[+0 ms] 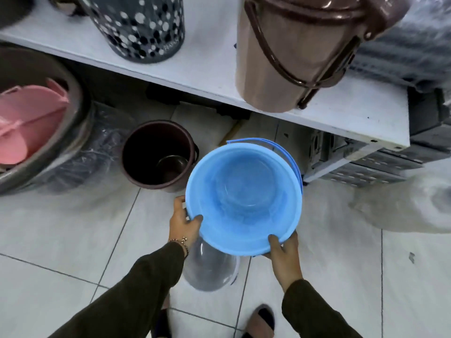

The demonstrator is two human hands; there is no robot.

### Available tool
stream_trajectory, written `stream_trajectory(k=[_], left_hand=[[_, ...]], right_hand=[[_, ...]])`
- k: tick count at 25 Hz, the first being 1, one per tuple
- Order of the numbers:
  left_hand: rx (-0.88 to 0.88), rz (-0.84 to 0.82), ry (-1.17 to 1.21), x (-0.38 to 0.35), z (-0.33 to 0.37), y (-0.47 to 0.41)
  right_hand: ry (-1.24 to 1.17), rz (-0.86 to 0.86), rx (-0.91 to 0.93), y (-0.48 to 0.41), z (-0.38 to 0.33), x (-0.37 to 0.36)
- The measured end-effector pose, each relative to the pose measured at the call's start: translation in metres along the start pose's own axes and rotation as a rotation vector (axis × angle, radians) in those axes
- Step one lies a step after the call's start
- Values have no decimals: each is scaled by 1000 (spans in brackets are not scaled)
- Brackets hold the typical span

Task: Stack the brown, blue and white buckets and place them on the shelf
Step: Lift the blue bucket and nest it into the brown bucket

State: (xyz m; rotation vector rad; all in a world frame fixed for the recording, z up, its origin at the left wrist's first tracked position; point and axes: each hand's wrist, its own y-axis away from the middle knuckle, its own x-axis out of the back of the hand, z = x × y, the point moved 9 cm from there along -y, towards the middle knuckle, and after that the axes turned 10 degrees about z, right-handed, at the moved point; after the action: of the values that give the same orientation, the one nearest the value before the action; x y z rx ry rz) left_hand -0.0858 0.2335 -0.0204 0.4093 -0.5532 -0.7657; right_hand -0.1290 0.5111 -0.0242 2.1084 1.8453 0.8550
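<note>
I hold a light blue bucket (244, 198) by its rim above the tiled floor, mouth up. My left hand (184, 224) grips the near left rim and my right hand (284, 250) grips the near right rim. A dark brown bucket (157, 156) stands upright on the floor just to the left of it, under the shelf's front edge. Below the blue bucket a clear, whitish bucket (210, 269) shows, partly hidden by my left arm. The white shelf (207, 76) runs across the top of the view.
On the shelf stand a dark perforated bin (136, 25) and a tan lidded bucket (300, 50). A large brown basin holding pink plastic pieces (29, 118) sits at the left beside plastic wrap. Grey crates (380, 164) lie under the shelf's right end. My feet are at the bottom.
</note>
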Motion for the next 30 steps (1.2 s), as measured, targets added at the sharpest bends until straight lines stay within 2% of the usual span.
stream_trajectory(k=[7, 11, 16, 19, 22, 27, 30], left_hand=[[-78, 235, 229, 167, 55, -23], [-58, 320, 271, 214, 59, -63], [45, 340, 260, 217, 29, -130], [102, 255, 230, 198, 12, -171], [158, 196, 86, 179, -15, -222], [258, 88, -299, 174, -45, -258], [255, 31, -359, 174, -50, -249]], right_hand=[[92, -117, 231, 70, -116, -132], [67, -116, 224, 59, -132, -205], [35, 48, 78, 21, -101, -267], [60, 153, 27, -4, -74, -288], [143, 212, 6, -33, -53, -307], [334, 101, -21, -54, -28, -333], [366, -19, -60, -56, -14, -335]])
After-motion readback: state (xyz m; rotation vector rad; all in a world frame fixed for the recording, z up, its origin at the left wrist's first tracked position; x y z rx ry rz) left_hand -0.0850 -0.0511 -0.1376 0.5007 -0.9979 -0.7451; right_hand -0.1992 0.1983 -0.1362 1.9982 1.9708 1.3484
